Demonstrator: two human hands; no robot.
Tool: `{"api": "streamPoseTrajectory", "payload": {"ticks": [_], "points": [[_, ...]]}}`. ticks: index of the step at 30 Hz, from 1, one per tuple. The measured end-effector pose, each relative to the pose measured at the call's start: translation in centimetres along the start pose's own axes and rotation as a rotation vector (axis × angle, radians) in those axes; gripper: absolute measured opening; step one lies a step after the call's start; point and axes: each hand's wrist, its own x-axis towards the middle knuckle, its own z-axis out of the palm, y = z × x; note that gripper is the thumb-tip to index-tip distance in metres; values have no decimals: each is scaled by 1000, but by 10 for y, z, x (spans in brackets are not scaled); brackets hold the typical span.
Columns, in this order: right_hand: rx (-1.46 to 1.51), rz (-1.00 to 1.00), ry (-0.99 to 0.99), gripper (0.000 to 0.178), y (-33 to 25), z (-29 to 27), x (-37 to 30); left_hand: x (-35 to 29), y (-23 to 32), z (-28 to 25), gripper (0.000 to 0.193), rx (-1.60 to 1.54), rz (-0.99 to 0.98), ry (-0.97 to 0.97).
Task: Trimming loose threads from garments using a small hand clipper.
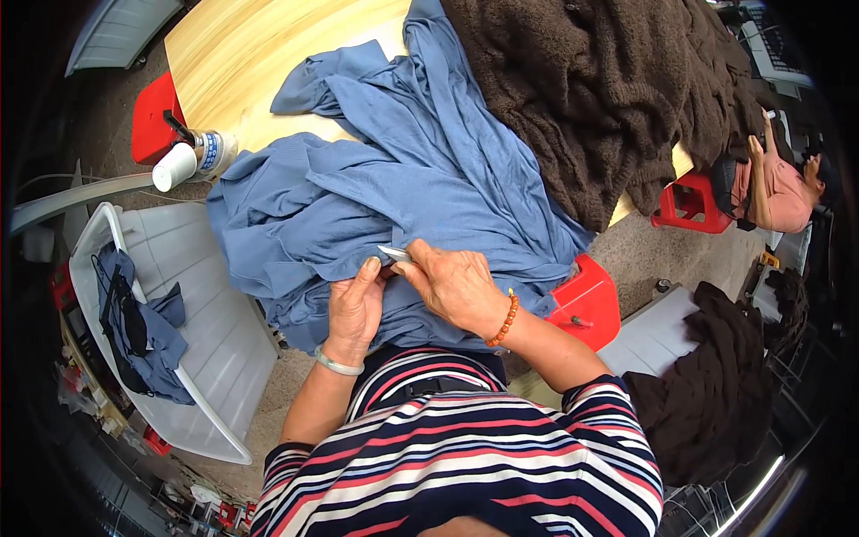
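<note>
A blue knit garment (394, 197) lies in loose folds over the near part of the wooden table and hangs over its edge towards my lap. My left hand (354, 306) is closed at the near side of the garment, thumb and fingers pinching a bit of the blue fabric. Just to its right, my right hand (458, 285) grips small pointed metal thread snips (392, 254). The blade tips point left, over the fabric by my left thumb. My right fingers partly cover the snips, and most of my left fingers are hidden.
A dark brown knit pile (591, 98) covers the right of the wooden table (268, 45). A white cup (174, 167) sits at its left edge. Left stands a white bin (215, 277) with blue cloth; right, a red stool (586, 304), brown cloth (698, 403) and a seated person (777, 188).
</note>
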Motion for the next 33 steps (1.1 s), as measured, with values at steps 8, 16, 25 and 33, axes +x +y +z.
{"api": "streamPoseTrajectory", "payload": {"ticks": [8,16,25,33], "points": [[33,71,133,26,8,4,-2,0,1,6,23,6,12,16],[1,24,30,25,-4,3,-2,0,-2,-1,22,17,9,18],[159,181,164,33,6,1,8,-1,-3,5,23,60,37,59],[578,232,136,18,19,25,22,-4,-8,5,18,361,161,97]]}}
